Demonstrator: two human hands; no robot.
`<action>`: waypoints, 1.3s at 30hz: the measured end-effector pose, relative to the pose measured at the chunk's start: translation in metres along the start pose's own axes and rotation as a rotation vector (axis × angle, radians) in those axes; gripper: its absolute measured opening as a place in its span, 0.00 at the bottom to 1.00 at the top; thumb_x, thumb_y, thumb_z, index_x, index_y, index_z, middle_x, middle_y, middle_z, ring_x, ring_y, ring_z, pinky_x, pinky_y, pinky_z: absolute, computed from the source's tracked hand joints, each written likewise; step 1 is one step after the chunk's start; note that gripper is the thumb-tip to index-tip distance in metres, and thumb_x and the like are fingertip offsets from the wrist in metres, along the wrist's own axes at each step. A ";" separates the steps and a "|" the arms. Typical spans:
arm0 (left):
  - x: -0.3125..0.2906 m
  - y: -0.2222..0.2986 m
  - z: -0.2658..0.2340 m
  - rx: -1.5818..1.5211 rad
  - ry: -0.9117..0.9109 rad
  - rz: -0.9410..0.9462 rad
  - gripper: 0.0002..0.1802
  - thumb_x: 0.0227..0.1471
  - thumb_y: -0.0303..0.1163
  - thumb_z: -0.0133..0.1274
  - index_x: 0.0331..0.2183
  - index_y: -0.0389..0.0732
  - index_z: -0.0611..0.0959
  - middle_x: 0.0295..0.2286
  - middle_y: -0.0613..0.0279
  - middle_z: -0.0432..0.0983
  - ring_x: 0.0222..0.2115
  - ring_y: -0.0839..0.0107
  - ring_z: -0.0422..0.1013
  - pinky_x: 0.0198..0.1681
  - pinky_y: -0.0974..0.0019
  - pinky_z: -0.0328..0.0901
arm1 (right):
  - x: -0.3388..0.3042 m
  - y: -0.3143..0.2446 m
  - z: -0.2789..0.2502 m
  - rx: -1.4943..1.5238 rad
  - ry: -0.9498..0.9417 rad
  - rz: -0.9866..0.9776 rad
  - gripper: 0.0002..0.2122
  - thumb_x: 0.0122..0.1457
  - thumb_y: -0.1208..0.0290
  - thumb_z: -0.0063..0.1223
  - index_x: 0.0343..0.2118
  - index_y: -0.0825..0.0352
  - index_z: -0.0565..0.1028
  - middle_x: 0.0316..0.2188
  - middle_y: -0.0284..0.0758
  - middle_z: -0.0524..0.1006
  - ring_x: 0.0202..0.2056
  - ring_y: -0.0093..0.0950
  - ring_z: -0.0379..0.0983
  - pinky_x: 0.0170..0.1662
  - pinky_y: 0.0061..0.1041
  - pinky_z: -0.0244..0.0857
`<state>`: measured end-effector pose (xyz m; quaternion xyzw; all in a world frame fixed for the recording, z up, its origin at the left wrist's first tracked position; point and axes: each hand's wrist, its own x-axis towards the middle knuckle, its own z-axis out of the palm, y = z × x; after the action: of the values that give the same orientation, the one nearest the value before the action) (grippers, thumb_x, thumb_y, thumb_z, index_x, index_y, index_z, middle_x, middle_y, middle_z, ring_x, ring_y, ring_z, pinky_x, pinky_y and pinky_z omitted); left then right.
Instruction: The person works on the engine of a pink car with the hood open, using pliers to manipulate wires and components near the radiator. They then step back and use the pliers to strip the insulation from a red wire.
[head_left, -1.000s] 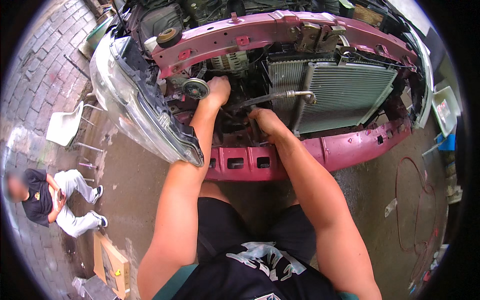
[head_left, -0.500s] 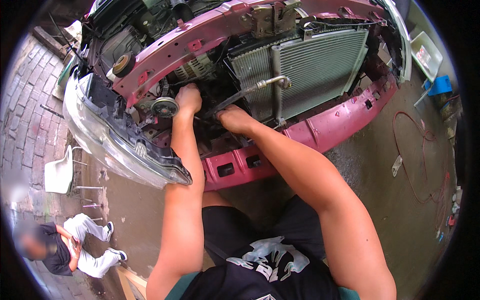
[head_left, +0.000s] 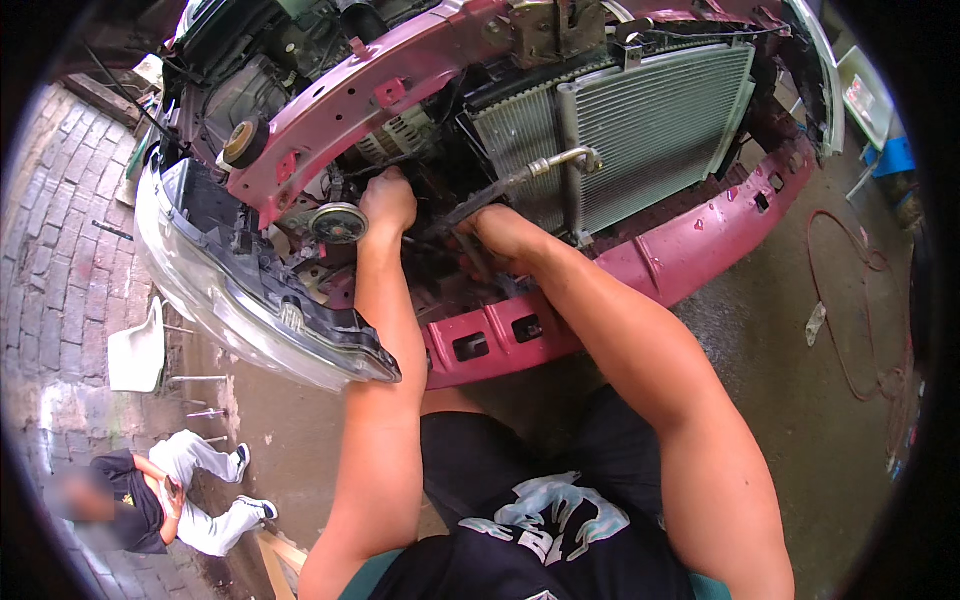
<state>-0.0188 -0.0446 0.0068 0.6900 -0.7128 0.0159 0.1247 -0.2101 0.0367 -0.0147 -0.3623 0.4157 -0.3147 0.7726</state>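
Both my arms reach into the open front of a pink car. My left hand (head_left: 388, 203) is closed, knuckles up, beside a round disc-shaped horn (head_left: 338, 223); whatever its fingers hold is hidden in the dark bay. To its right, my right hand (head_left: 500, 235) is curled below a black hose with a metal pipe end (head_left: 545, 164). A dark bar-like piece (head_left: 474, 256) shows at its fingers, its kind unclear. Just right of this hand stands the finned condenser (head_left: 655, 135). Beneath my wrists runs the pink lower crossbeam (head_left: 640, 262).
The clear headlight (head_left: 225, 290) juts out against my left forearm. A pink upper crossmember (head_left: 330, 105) arches over the bay. On the left, a person (head_left: 150, 495) sits near a white chair (head_left: 137, 347). A reddish hose (head_left: 840, 330) lies on the wet floor at right.
The car has shifted slightly rightward in view. My right hand has turned and moved a little lower, and a dark bar now shows at its fingers. My left hand stays beside the horn.
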 end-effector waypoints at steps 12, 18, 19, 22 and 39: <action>-0.002 0.005 -0.006 -0.049 -0.003 -0.032 0.13 0.56 0.33 0.47 0.39 0.39 0.80 0.38 0.38 0.77 0.43 0.41 0.72 0.47 0.46 0.67 | -0.006 -0.007 0.005 -0.166 0.021 -0.007 0.10 0.56 0.68 0.50 0.35 0.69 0.75 0.27 0.37 0.73 0.24 0.31 0.71 0.21 0.32 0.68; -0.005 0.005 -0.008 -0.045 -0.030 -0.030 0.13 0.57 0.34 0.47 0.39 0.39 0.81 0.38 0.41 0.78 0.43 0.42 0.72 0.46 0.47 0.67 | -0.006 -0.013 0.009 -0.378 0.071 -0.123 0.09 0.54 0.70 0.49 0.32 0.70 0.75 0.22 0.38 0.72 0.17 0.29 0.68 0.17 0.31 0.61; -0.004 0.007 -0.009 -0.044 -0.043 -0.020 0.12 0.57 0.34 0.47 0.39 0.39 0.81 0.38 0.41 0.78 0.43 0.42 0.72 0.46 0.47 0.67 | 0.002 -0.009 0.006 -0.538 0.057 -0.202 0.10 0.53 0.72 0.48 0.33 0.73 0.76 0.24 0.42 0.74 0.20 0.33 0.72 0.20 0.34 0.64; -0.005 0.012 -0.011 -0.032 -0.043 0.048 0.12 0.57 0.33 0.47 0.38 0.38 0.81 0.39 0.41 0.78 0.43 0.42 0.72 0.47 0.47 0.67 | 0.021 -0.002 0.000 -0.893 0.026 -0.360 0.13 0.50 0.77 0.45 0.33 0.78 0.79 0.29 0.51 0.79 0.27 0.41 0.79 0.26 0.40 0.72; -0.006 0.005 -0.007 -0.006 -0.029 0.105 0.11 0.55 0.31 0.49 0.37 0.36 0.80 0.39 0.42 0.77 0.43 0.43 0.72 0.47 0.48 0.67 | 0.029 0.006 0.000 -1.209 0.093 -0.569 0.18 0.57 0.71 0.39 0.42 0.75 0.77 0.43 0.56 0.76 0.46 0.47 0.75 0.50 0.44 0.68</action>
<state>-0.0225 -0.0375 0.0129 0.6514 -0.7498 0.0103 0.1155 -0.1957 0.0168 -0.0319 -0.8131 0.4398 -0.2330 0.3017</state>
